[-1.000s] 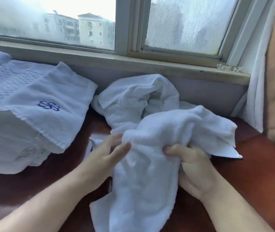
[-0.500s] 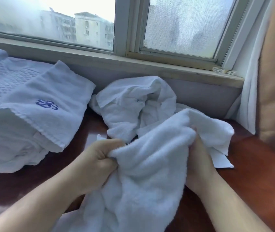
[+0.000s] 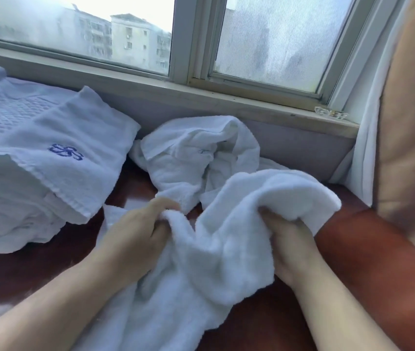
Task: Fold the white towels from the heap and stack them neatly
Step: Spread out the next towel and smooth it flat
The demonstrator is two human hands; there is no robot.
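A crumpled white towel point(image 3: 226, 249) hangs between both hands over the red-brown table point(image 3: 368, 262). My left hand point(image 3: 135, 234) grips a bunched edge of it at the left. My right hand point(image 3: 287, 241) grips it from underneath at the right, with the cloth draped over the fingers. Behind them lies the heap point(image 3: 199, 158), another rumpled white towel against the wall below the window. At the left sits a stack of folded white towels point(image 3: 37, 160), the top one marked with a blue embroidered logo point(image 3: 66, 152).
A window sill point(image 3: 201, 97) runs along the back with a small clear glass object point(image 3: 330, 114) at its right end. A tan curtain point(image 3: 411, 122) with white lining hangs at the right edge.
My left hand went from open fingers on the towel to a closed grip on its edge. My right hand shifted its hold under the cloth, and the towel is pulled out wider between the hands.
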